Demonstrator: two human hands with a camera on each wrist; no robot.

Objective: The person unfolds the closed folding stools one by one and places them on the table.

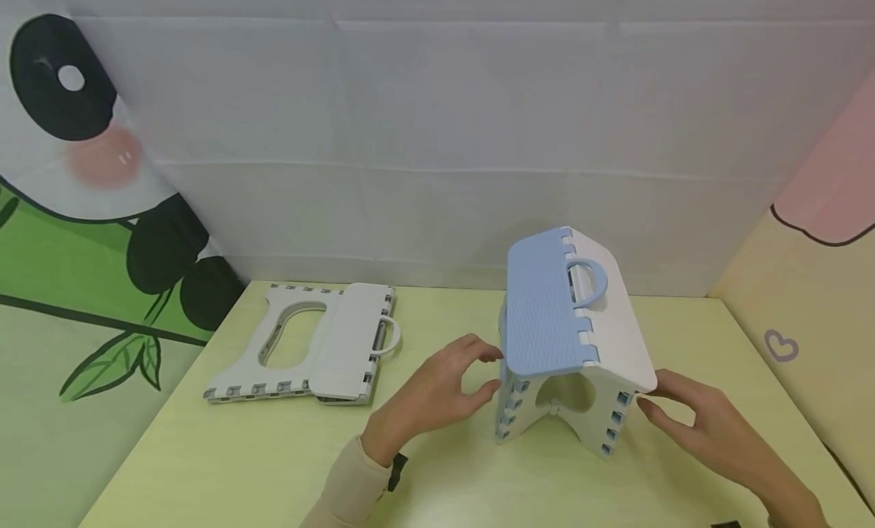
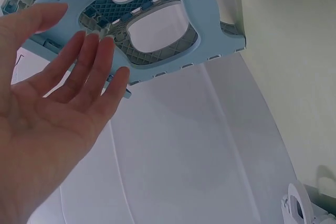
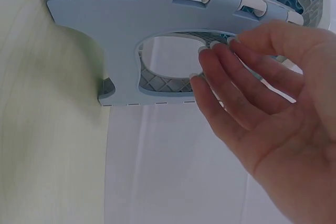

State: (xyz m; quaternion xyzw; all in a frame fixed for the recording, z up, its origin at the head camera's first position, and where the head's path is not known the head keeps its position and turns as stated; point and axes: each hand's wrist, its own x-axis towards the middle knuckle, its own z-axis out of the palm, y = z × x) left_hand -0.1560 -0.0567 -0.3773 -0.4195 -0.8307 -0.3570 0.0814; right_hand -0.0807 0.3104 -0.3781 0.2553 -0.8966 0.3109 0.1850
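A blue and white folding step stool (image 1: 550, 308) stands partly unfolded on the table, its two top panels sloping down from a ridge like a roof. A blue loop handle (image 1: 598, 283) sticks up at that ridge. Beside the stool's left side is my left hand (image 1: 437, 387), thumb and fingers apart; in the left wrist view its fingers bend loosely near a blue leg panel (image 2: 210, 19). My right hand (image 1: 718, 429) has its fingertips at the lower edge of the white top panel (image 1: 611, 315); whether they touch it is unclear. Neither hand grips anything.
A second folding stool (image 1: 349, 338), white and folded flat, lies on the left of the pale yellow-green table (image 1: 260, 467). Grey-white cloth (image 1: 437, 133) hangs behind the table. A printed panel (image 1: 786, 323) borders the right side.
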